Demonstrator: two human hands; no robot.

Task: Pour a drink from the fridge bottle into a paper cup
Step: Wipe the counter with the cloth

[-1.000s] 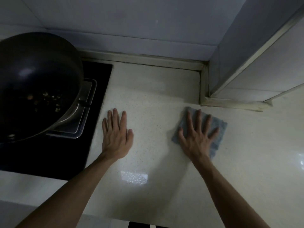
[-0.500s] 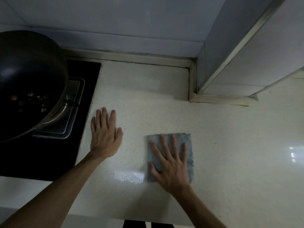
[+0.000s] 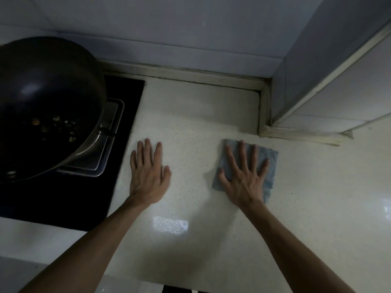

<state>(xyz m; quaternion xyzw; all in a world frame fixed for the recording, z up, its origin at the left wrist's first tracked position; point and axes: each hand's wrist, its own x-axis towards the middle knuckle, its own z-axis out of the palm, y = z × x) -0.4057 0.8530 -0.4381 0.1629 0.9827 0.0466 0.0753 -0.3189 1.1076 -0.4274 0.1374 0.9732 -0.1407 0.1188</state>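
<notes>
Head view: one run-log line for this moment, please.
left hand: flat on countertop | right hand: pressing blue cloth | wok: on stove | bottle, cup: not in view

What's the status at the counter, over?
Left hand open, flat on counter. Right hand open, pressing blue cloth. Task items not in view. Wok on stove, far left.

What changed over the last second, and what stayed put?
The right hand, flat on the blue cloth, slid it toward the person and leftward, then pushed it back out toward the wall corner. Nothing was gripped or released. The left hand stayed flat on the countertop.
</notes>
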